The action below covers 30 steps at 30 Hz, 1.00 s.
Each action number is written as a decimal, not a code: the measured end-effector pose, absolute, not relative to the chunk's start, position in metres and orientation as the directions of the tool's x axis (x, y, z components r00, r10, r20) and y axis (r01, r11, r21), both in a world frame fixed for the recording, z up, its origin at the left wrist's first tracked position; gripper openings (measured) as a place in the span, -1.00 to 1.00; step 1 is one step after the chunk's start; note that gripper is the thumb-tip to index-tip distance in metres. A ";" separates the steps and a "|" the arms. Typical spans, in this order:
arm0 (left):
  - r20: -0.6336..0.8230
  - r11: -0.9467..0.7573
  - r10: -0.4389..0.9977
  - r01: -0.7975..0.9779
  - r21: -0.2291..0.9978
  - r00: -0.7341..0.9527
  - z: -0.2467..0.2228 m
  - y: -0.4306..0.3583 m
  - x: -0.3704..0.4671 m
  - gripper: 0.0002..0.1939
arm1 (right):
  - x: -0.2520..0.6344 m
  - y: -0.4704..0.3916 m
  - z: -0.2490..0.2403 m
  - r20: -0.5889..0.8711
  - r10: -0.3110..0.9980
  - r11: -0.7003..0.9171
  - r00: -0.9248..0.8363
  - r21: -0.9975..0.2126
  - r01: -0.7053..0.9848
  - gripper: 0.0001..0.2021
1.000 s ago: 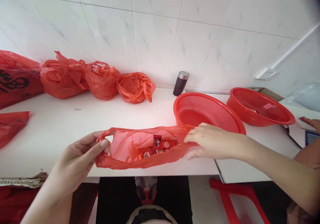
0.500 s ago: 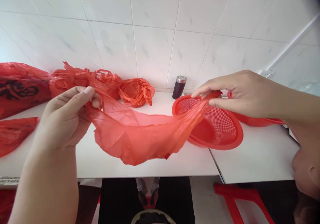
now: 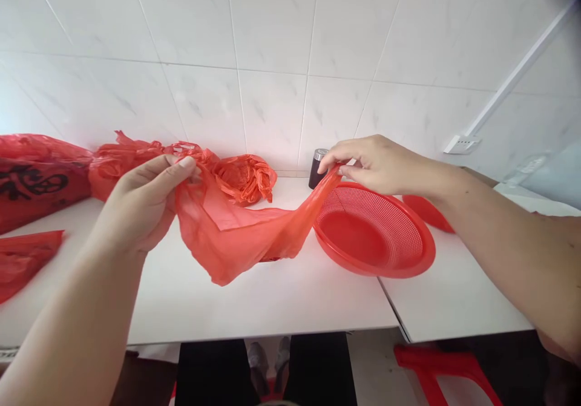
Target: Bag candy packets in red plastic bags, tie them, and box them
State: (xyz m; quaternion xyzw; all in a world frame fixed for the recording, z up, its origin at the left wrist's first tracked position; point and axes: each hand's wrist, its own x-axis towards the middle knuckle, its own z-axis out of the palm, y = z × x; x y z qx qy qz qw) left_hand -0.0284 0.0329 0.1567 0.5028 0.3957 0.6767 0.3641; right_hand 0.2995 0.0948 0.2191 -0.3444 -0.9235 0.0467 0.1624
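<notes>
Left hand: thumb and fingers pinched together on the left end of a thin red bag, thumb uppermost.
Right hand: fingertips clamped on the bag's other end, which is gathered into a narrow strip where it enters the grip.
Thin red bag: slung between the two grips and sagging below both; its upper edge dips in a slack curve, with the lowest corner left of the middle. It hangs in front of the white table as seen from above; whether any of it touches the surface cannot be told.
Dark patch: small, just showing at the bag's lower edge; too little of it is visible to name.
Perforated red basket: on the table, below and beside the right hand, partly overlapped by the bag's gathered end.
Second red basket: farther right, mostly hidden by the right forearm.
Dark bottle: silver-topped, upright near the wall, partly behind the right hand's fingers.
Crumpled red bag: against the wall, behind the slung one.
Red bag with black lettering: at the far left, by the wall.
Flat red bag: nearer the viewer, left of the left forearm.
Red stool: below the table edge, at right.
</notes>
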 end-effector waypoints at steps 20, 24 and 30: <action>0.344 -0.370 0.929 -0.330 0.869 -0.136 0.141 0.056 -0.033 -0.83 | 0.286 0.110 0.217 0.252 0.696 0.715 -0.673 -0.155 0.682 -0.69; 0.327 -0.338 0.941 -0.215 0.916 -0.085 0.126 0.050 -0.026 -0.64 | 0.285 0.099 0.201 0.220 0.633 0.774 -0.743 -0.134 0.619 -0.64; 0.206 -0.224 0.967 -0.112 0.968 -0.149 0.103 0.054 -0.025 -0.55 | 0.285 0.104 0.172 0.165 0.629 0.778 -0.760 -0.110 0.619 -0.62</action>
